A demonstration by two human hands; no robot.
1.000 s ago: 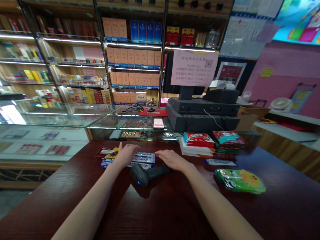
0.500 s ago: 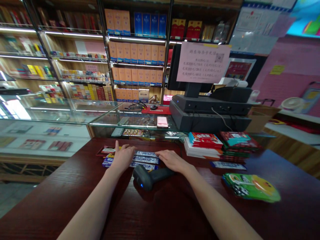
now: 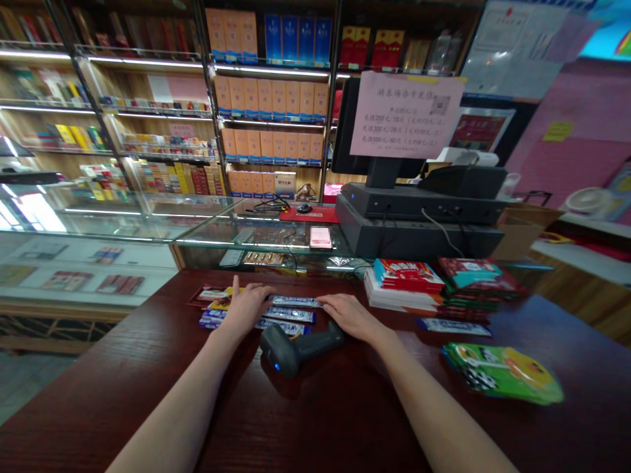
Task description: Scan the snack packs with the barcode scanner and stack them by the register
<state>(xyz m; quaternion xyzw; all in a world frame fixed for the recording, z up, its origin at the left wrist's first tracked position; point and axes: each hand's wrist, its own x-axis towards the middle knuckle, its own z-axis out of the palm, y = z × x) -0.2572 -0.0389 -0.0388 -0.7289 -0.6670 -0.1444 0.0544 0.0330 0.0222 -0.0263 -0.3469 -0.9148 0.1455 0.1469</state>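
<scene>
My left hand (image 3: 246, 305) lies flat with fingers stretched out on a row of blue snack packets (image 3: 290, 314) on the dark wooden counter (image 3: 123, 387). My right hand (image 3: 350, 315) rests palm down at the right end of those packets, fingers extended, nothing in it. A grey handheld barcode scanner (image 3: 296, 345) lies on the counter just in front of both hands, touching the right hand's side.
Red and teal snack packs (image 3: 409, 279) are stacked at the right, with green packets (image 3: 497, 371) nearer. A till with monitor and pink notice (image 3: 409, 203) stands behind. A glass display case (image 3: 148, 226) and shelves of boxes fill the back.
Both hands have stayed on the packets, shifting very slightly. The view has tilted and drifted a little, so the till and packs sit further right.
</scene>
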